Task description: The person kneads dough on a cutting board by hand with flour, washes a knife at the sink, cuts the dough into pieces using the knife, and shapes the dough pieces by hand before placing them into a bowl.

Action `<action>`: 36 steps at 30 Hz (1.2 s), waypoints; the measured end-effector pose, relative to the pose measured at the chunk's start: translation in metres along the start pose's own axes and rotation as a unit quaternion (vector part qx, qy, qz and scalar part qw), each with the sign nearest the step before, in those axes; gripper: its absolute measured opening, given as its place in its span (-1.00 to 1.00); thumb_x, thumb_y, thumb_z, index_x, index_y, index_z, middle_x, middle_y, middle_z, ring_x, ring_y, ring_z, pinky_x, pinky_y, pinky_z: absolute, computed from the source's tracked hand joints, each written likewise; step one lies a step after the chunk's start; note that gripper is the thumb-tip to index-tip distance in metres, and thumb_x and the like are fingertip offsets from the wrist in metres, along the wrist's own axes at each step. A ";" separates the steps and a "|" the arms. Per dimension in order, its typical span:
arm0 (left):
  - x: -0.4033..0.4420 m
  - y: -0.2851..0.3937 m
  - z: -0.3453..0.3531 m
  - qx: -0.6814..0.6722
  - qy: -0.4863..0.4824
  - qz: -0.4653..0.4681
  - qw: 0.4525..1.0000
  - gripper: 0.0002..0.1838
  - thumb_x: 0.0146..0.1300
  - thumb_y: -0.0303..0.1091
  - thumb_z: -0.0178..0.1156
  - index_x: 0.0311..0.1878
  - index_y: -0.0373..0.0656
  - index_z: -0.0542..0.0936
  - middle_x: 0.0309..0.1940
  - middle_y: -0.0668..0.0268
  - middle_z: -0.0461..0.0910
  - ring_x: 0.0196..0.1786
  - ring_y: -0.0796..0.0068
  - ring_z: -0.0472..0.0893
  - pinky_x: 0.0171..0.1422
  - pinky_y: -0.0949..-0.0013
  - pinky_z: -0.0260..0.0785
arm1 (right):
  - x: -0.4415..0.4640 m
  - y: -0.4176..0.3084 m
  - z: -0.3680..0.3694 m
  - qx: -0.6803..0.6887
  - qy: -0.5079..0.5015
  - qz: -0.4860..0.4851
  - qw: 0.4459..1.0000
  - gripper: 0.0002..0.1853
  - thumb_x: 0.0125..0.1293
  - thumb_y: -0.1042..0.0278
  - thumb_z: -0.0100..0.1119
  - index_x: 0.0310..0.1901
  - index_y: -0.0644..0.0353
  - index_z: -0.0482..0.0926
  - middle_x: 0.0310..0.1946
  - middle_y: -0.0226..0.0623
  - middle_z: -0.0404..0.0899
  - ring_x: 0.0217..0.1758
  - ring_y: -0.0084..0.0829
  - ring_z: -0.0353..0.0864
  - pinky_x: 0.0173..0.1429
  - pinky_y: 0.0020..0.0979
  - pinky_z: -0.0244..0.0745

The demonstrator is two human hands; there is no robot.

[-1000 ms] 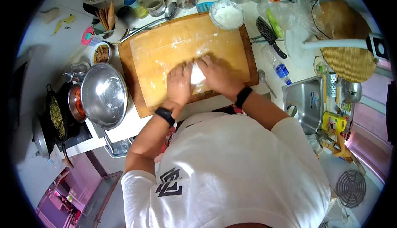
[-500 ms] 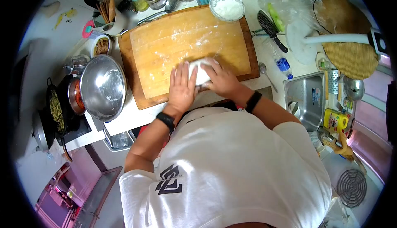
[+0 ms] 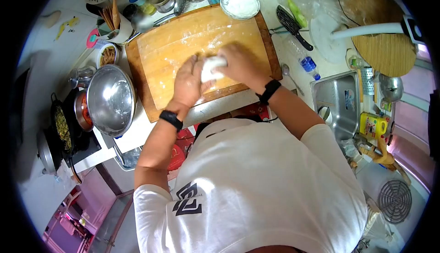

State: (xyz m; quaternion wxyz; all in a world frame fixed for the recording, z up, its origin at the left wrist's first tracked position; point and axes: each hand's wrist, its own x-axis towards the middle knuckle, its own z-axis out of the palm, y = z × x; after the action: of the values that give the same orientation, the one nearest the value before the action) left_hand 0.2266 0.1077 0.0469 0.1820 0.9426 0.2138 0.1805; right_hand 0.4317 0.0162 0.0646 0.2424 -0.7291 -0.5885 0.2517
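Note:
A white lump of dough (image 3: pixel 212 68) is between my two hands, over the front half of a floured wooden board (image 3: pixel 183 37). My left hand (image 3: pixel 187 82) cups its left side, with the thumb near the bottom of the lump. From the right, my right hand (image 3: pixel 240 66) grips the dough, its fingers smeared by motion. Whether the dough touches the board or is held just above it, I cannot tell. Beyond the board's far edge stands a bowl of white flour (image 3: pixel 239 4).
Left of the board sits a large steel bowl (image 3: pixel 110 99), close to a pan of green food (image 3: pixel 60 124). On the right lie a black knife (image 3: pixel 293 27), a plastic bottle (image 3: pixel 309 65) and a spoon (image 3: pixel 291 78), with a sink (image 3: pixel 339 108) farther right.
My hands have gone from lying flat over the dough to holding it from both sides. The lump looks turned and more gathered. The camera view has shifted slightly.

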 end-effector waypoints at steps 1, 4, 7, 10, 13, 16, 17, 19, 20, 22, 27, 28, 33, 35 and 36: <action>0.013 -0.002 -0.004 0.007 0.041 -0.012 0.999 -0.18 0.18 -0.03 0.45 0.44 -0.24 0.43 0.26 -0.18 0.51 0.27 -0.23 0.51 0.41 -0.01 0.37 | 0.007 0.003 0.001 0.000 0.002 -0.001 1.000 -0.57 0.20 0.20 0.45 0.01 0.19 0.53 -0.08 -0.05 0.58 0.03 0.04 0.64 0.10 -0.04 0.55; 0.037 -0.013 -0.007 0.025 -0.007 -0.023 0.999 -0.13 0.12 0.01 0.49 0.42 -0.27 0.42 0.21 -0.13 0.55 0.23 -0.15 0.55 0.33 0.01 0.42 | 0.019 0.019 0.005 0.076 0.153 0.055 0.984 -0.58 0.31 0.14 0.40 -0.03 0.33 0.57 -0.02 0.08 0.66 0.02 0.07 0.67 0.11 -0.03 0.56; 0.058 -0.023 0.000 0.052 -0.075 -0.067 0.994 -0.11 0.04 0.04 0.54 0.36 -0.27 0.46 0.09 -0.08 0.64 0.14 -0.04 0.63 0.22 0.05 0.49 | 0.007 0.031 0.003 0.087 0.103 0.100 0.986 -0.58 0.31 0.14 0.40 -0.02 0.32 0.57 -0.03 0.06 0.68 0.05 0.04 0.68 0.12 -0.07 0.57; 0.077 -0.017 0.004 -0.051 -0.120 -0.286 0.949 -0.14 0.07 0.14 0.52 0.26 -0.30 0.47 -0.10 -0.13 0.72 0.01 -0.14 0.72 0.13 0.03 0.56 | -0.005 0.031 -0.007 0.042 0.097 0.107 0.989 -0.53 0.32 0.07 0.39 0.04 0.32 0.58 -0.06 0.06 0.68 0.07 0.04 0.67 0.16 -0.12 0.57; 0.071 -0.001 0.015 -0.130 -0.118 -0.388 0.905 -0.09 0.10 0.17 0.50 0.29 -0.38 0.43 0.02 -0.19 0.69 0.12 -0.14 0.69 0.21 0.07 0.54 | 0.009 0.025 -0.008 0.100 0.118 0.098 0.983 -0.46 0.30 0.06 0.41 0.15 0.28 0.56 0.04 0.06 0.65 0.15 0.05 0.64 0.23 -0.11 0.53; 0.067 -0.002 0.013 -0.146 -0.142 -0.397 0.895 -0.05 0.10 0.16 0.50 0.30 -0.45 0.40 0.08 -0.22 0.67 0.17 -0.13 0.67 0.25 0.10 0.52 | 0.032 0.009 -0.009 -0.040 0.084 0.042 0.995 -0.35 0.26 0.04 0.44 0.28 0.22 0.50 0.22 0.06 0.55 0.25 0.06 0.57 0.32 -0.08 0.48; 0.067 -0.008 0.014 -0.162 -0.153 -0.398 0.890 -0.05 0.10 0.14 0.50 0.31 -0.45 0.40 0.10 -0.21 0.66 0.17 -0.12 0.67 0.26 0.10 0.52 | 0.041 0.014 0.001 -0.040 0.085 0.043 0.995 -0.35 0.26 0.04 0.44 0.28 0.22 0.50 0.22 0.06 0.55 0.25 0.06 0.57 0.32 -0.08 0.48; 0.069 -0.019 0.021 -0.117 -0.143 -0.374 0.909 -0.08 0.10 0.10 0.51 0.33 -0.40 0.40 0.10 -0.20 0.66 0.16 -0.10 0.68 0.24 0.11 0.53 | 0.061 0.022 0.022 -0.085 0.092 -0.025 0.992 -0.25 0.22 0.01 0.46 0.37 0.17 0.43 0.34 0.04 0.46 0.33 0.08 0.50 0.39 -0.05 0.43; 0.071 -0.021 0.022 -0.120 -0.127 -0.374 0.911 -0.11 0.12 0.09 0.49 0.33 -0.38 0.41 0.09 -0.19 0.67 0.15 -0.10 0.69 0.23 0.10 0.54 | 0.068 0.022 0.027 -0.107 0.085 -0.009 0.991 -0.29 0.20 -0.02 0.46 0.33 0.13 0.48 0.27 -0.01 0.50 0.28 0.08 0.54 0.34 -0.05 0.48; 0.073 -0.030 0.028 -0.122 -0.112 -0.377 0.911 -0.14 0.14 0.07 0.48 0.33 -0.35 0.41 0.08 -0.18 0.67 0.13 -0.10 0.69 0.21 0.09 0.55 | 0.081 0.016 0.022 -0.095 0.051 0.019 0.994 -0.31 0.21 -0.03 0.46 0.30 0.11 0.50 0.23 -0.03 0.51 0.25 0.07 0.55 0.31 -0.06 0.50; 0.096 -0.046 0.036 -0.078 -0.099 -0.398 0.909 -0.29 0.25 0.01 0.40 0.27 -0.31 0.44 -0.01 -0.16 0.71 0.08 -0.16 0.70 0.17 0.04 0.56 | 0.111 0.018 0.013 -0.117 0.005 0.074 0.990 -0.38 0.23 -0.07 0.43 0.24 0.06 0.55 0.15 -0.06 0.54 0.17 0.05 0.60 0.22 -0.06 0.55; 0.097 -0.047 0.036 -0.072 -0.093 -0.398 0.910 -0.31 0.23 -0.01 0.40 0.26 -0.32 0.44 -0.02 -0.18 0.71 0.08 -0.17 0.70 0.16 0.03 0.56 | 0.113 0.020 0.013 -0.110 0.007 0.067 0.992 -0.38 0.24 -0.08 0.41 0.25 0.08 0.55 0.16 -0.04 0.54 0.16 0.05 0.60 0.21 -0.05 0.56; 0.058 -0.016 0.011 -0.158 -0.024 -0.319 0.934 -0.34 0.20 -0.05 0.50 0.14 -0.32 0.44 -0.10 -0.12 0.71 -0.04 -0.10 0.73 0.01 0.03 0.58 | 0.078 0.033 0.004 -0.055 0.027 -0.028 0.998 -0.35 0.22 -0.02 0.46 0.25 0.17 0.53 0.18 -0.03 0.52 0.13 0.00 0.64 0.21 -0.05 0.57; 0.032 0.013 -0.016 -0.227 0.003 -0.268 0.936 -0.32 0.12 -0.29 0.54 0.20 -0.37 0.41 -0.05 -0.15 0.67 -0.04 -0.10 0.71 0.04 0.07 0.58 | 0.038 0.038 0.000 0.280 -0.007 -0.033 0.959 -0.23 0.11 0.07 0.56 0.30 0.22 0.49 0.22 -0.05 0.49 0.14 -0.04 0.64 0.25 -0.08 0.55; 0.013 0.017 -0.014 -0.228 0.003 -0.232 0.946 -0.19 0.06 -0.33 0.58 0.32 -0.37 0.37 0.10 -0.19 0.60 0.10 -0.08 0.66 0.15 0.06 0.54 | 0.018 0.025 -0.011 0.280 -0.009 -0.031 0.959 -0.23 0.11 0.07 0.56 0.30 0.22 0.49 0.22 -0.05 0.49 0.14 -0.04 0.64 0.25 -0.08 0.55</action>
State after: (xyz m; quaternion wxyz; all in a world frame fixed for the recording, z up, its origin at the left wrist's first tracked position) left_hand 0.2372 0.1031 0.0690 0.4282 0.7996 0.3804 0.1804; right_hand 0.4605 0.0288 0.0546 0.4392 -0.6108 -0.5190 0.4058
